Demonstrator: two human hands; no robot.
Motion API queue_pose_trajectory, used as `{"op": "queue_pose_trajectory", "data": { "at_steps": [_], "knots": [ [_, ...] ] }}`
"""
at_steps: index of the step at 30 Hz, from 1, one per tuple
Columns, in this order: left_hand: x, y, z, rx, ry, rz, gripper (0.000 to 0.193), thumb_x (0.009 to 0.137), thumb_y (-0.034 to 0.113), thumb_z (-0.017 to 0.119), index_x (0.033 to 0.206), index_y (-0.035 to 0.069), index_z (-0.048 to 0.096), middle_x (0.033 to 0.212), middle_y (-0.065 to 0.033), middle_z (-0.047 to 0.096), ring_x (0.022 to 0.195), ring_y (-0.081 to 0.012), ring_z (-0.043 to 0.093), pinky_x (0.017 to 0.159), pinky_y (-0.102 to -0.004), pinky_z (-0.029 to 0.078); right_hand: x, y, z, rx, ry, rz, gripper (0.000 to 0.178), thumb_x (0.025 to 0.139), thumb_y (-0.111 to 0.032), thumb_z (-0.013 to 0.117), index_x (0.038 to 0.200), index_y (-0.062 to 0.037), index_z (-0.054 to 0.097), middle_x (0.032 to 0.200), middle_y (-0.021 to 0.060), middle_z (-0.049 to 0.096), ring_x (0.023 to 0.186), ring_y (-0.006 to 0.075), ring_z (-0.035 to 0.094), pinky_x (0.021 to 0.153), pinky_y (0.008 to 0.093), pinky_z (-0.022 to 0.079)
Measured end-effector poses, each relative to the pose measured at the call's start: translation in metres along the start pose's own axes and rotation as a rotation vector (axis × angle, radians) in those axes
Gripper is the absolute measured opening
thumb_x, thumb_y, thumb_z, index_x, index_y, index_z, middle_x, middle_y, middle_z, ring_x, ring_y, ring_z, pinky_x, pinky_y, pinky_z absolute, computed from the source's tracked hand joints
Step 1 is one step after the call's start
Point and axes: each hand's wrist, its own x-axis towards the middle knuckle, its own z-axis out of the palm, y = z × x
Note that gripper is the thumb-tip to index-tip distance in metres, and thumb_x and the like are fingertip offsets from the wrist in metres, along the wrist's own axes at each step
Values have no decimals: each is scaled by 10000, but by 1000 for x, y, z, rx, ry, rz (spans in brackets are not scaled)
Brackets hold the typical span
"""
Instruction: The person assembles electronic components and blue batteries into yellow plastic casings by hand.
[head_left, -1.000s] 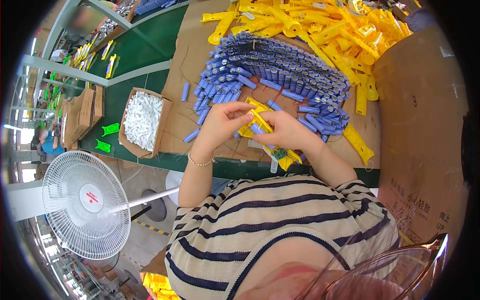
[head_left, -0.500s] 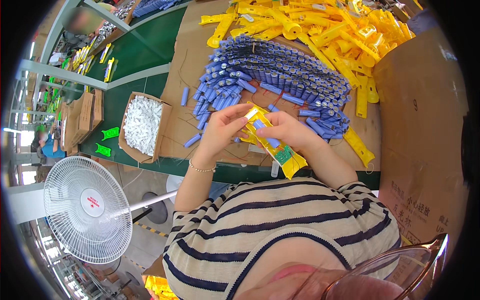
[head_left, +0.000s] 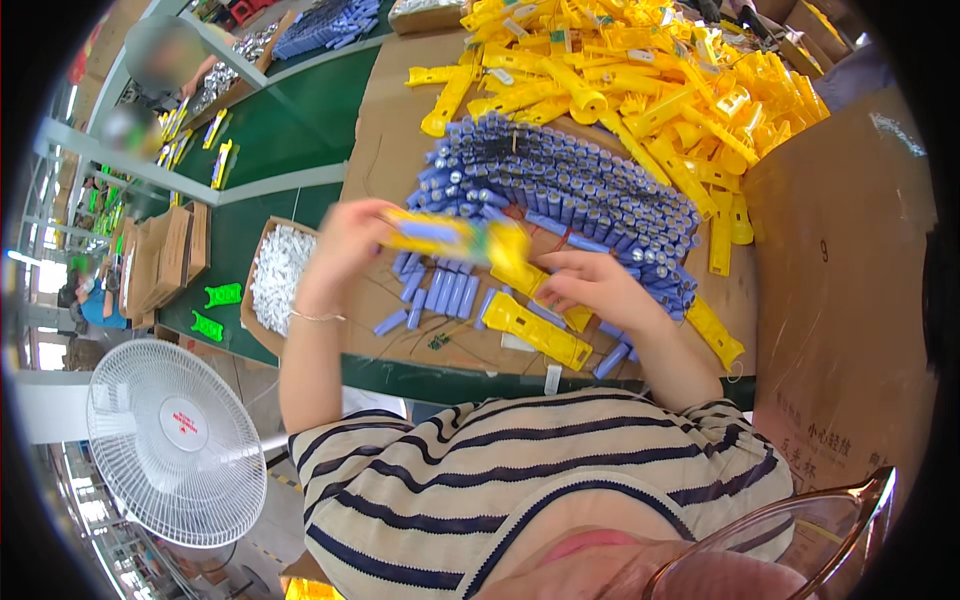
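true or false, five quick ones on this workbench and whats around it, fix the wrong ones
1. The left hand holds a yellow case. True.
2. The white pieces sit in a metal bowl. False; the white pieces are in a cardboard box.
3. A heap of yellow cases lies beyond the blue batteries. True.
4. The fan is black. False; the fan is white.
5. The shirt is plain. False; the shirt is striped.

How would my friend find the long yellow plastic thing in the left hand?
On the brown cardboard sheet, find the big heap of blue cylinders. Over its near left part, the person's left hand holds the long yellow plastic casing. Unlike the yellow casings lying nearby, it's gripped, with blue showing inside.
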Motion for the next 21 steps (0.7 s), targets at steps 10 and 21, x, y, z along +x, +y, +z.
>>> {"op": "queue_pose_trajectory", "data": {
  "at_steps": [10,21],
  "knots": [
    [219,-184,-187,-776,940,-216,143,759,-67,538,895,-109,550,895,-181,557,716,-243,597,587,-280,558,-11,-56,-45,44,144,19,267,859,-121,591,1075,34,609,757,107,651,534,102,581,490,214,492],
    [215,-187,-183,-841,920,-232,302,811,74,543,1083,-54,525,1011,-146,561,818,-236,601,699,-373,513,244,-178,-135,-777,694,60,262,836,-192,559,1002,-5,635,852,111,683,586,186,666,537,286,532]
  ]
}}
